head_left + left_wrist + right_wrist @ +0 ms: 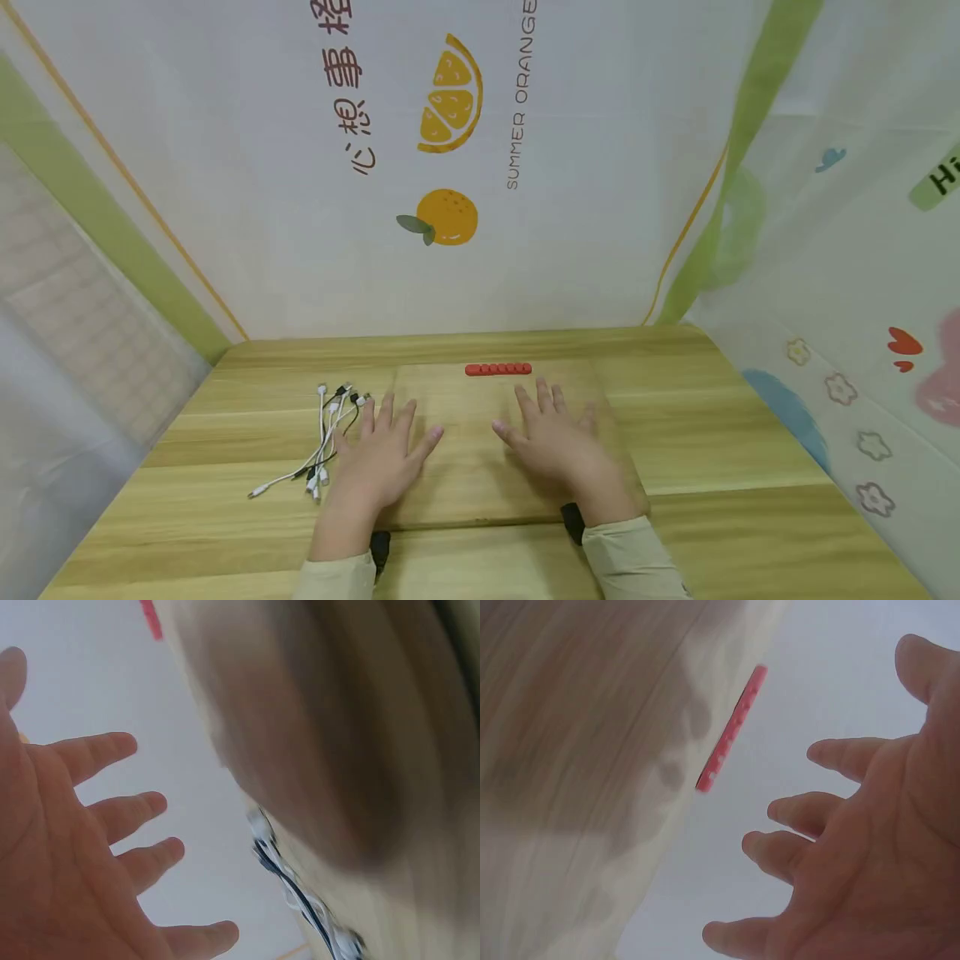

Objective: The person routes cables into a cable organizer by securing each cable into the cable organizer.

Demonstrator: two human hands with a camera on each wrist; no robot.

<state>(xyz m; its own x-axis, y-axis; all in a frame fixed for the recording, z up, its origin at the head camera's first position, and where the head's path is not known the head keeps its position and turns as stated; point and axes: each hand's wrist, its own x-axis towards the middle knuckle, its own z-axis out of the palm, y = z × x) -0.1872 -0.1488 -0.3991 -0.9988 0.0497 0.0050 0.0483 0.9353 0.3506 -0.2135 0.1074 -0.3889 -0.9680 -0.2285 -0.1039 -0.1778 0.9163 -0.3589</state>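
Both hands hover palm down over a wooden board (465,483), fingers spread. The left hand (381,458) is above the board's left side and holds nothing; its bare palm (60,855) shows in the left wrist view. Just left of it lies a loose bunch of white and black charging cables (324,446). Over the board's right side is the right hand (558,446), also holding nothing, its fingers (810,814) apart in the right wrist view. A red strip-shaped cable holder (498,369) with a row of notches lies near the board's far edge, beyond the fingertips.
The board lies on a wood-grain table (720,467). A white printed curtain (585,250) with orange drawings stands behind the far table edge, and more printed cloth (847,333) hangs at the right. Black bands (380,550) are worn at the wrists.
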